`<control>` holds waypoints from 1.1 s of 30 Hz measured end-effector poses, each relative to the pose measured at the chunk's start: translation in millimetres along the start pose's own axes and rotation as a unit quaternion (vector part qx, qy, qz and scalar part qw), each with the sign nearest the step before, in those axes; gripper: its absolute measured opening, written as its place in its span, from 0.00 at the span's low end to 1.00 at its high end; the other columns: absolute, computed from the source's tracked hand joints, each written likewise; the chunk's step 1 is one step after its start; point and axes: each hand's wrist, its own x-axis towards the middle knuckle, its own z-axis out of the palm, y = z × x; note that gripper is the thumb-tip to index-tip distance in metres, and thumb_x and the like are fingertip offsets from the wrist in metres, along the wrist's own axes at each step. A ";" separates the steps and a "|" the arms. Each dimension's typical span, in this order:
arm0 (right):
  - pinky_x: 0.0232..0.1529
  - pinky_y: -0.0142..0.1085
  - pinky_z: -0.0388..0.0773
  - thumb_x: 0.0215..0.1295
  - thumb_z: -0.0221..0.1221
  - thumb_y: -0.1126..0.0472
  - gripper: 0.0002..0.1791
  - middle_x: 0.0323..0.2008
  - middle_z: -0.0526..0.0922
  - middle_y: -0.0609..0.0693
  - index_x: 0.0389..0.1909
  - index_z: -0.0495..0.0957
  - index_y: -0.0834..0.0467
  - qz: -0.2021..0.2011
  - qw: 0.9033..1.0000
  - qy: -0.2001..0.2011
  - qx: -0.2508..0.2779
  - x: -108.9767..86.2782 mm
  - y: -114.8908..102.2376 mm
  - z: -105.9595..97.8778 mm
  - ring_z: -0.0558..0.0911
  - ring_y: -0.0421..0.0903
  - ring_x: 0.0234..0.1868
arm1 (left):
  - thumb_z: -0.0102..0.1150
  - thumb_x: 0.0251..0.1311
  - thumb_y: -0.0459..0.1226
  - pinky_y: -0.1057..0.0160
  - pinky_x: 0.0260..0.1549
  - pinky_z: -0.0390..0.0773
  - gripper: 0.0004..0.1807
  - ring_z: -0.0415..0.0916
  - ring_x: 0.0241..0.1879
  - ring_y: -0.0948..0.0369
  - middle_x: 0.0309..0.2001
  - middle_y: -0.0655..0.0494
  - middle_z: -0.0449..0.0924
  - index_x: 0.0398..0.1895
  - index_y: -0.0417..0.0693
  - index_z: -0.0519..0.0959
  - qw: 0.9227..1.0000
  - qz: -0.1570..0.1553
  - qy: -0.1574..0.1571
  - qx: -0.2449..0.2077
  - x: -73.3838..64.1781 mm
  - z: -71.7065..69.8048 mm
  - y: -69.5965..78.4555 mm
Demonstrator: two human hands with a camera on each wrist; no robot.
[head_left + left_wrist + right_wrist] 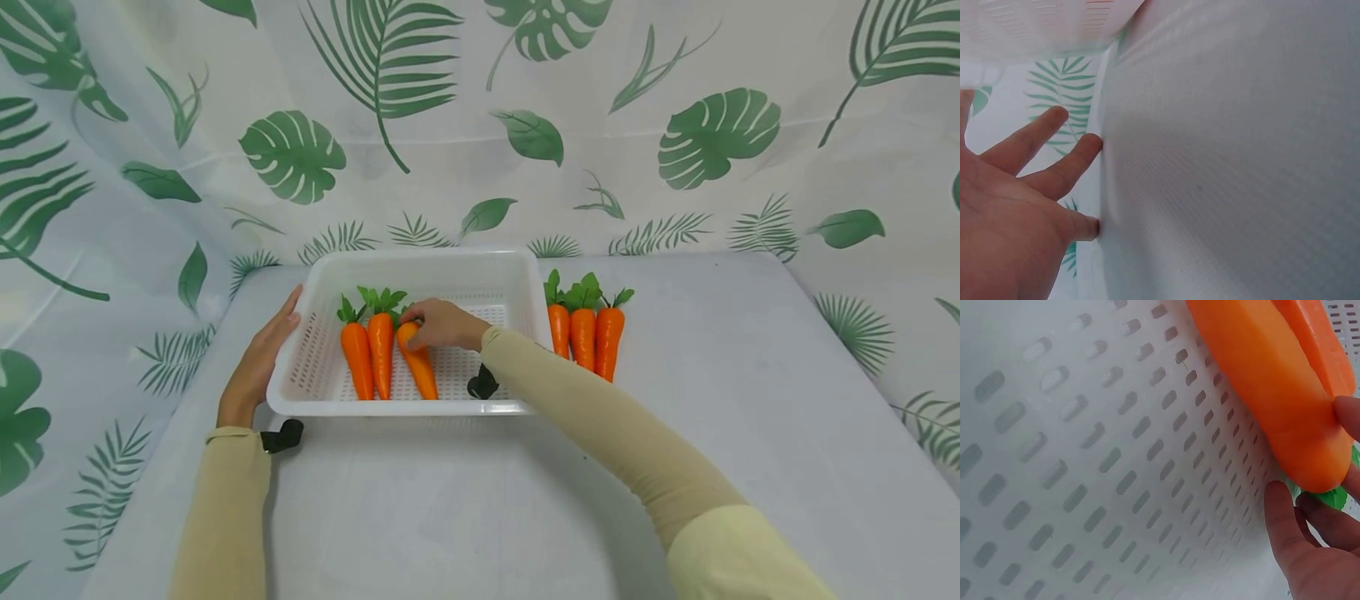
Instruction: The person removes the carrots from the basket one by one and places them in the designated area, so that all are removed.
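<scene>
A white perforated plastic basket (405, 408) stands on the table. My right hand (447, 323) reaches inside and grips an orange carrot (422, 375) near its leafy top, thumb and fingers about the thick end; in the right wrist view this carrot (1266, 381) lies along the basket floor. To its left lie two more carrots with green leaves, the outer carrot (357, 358) and the inner carrot (381, 354). My left hand (258, 358) rests against the basket's left side. Its fingers are spread and straight in the left wrist view, some fingertips (1089, 145) touching the table cover.
Right of the basket, three carrots lie side by side: a left carrot (558, 329), a middle carrot (582, 337) and a right carrot (609, 337). The basket wall partly hides the left one. A leaf-print cloth (450, 183) hangs behind the grey-white table (420, 508).
</scene>
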 end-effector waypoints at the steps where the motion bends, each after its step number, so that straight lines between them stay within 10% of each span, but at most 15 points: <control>1: 0.64 0.39 0.74 0.70 0.67 0.64 0.27 0.66 0.80 0.56 0.70 0.79 0.62 0.000 1.000 0.000 -0.003 -0.3 -0.4 0.1 0.76 0.51 0.60 | 0.37 0.86 0.58 0.72 0.53 0.77 0.34 0.65 0.68 0.53 0.88 0.54 0.43 0.88 0.76 0.42 1.000 0.000 -0.001 -0.001 0.0 -0.2 0.0; 33: 0.66 0.41 0.72 0.71 0.65 0.66 0.26 0.65 0.81 0.57 0.69 0.79 0.63 -0.004 0.989 0.023 -0.144 -3.2 -5.5 -8.1 0.76 0.53 0.60 | 0.37 0.85 0.60 0.71 0.50 0.80 0.35 0.66 0.67 0.52 0.88 0.57 0.43 0.88 0.77 0.43 1.000 -0.009 0.009 0.012 0.7 -1.2 0.9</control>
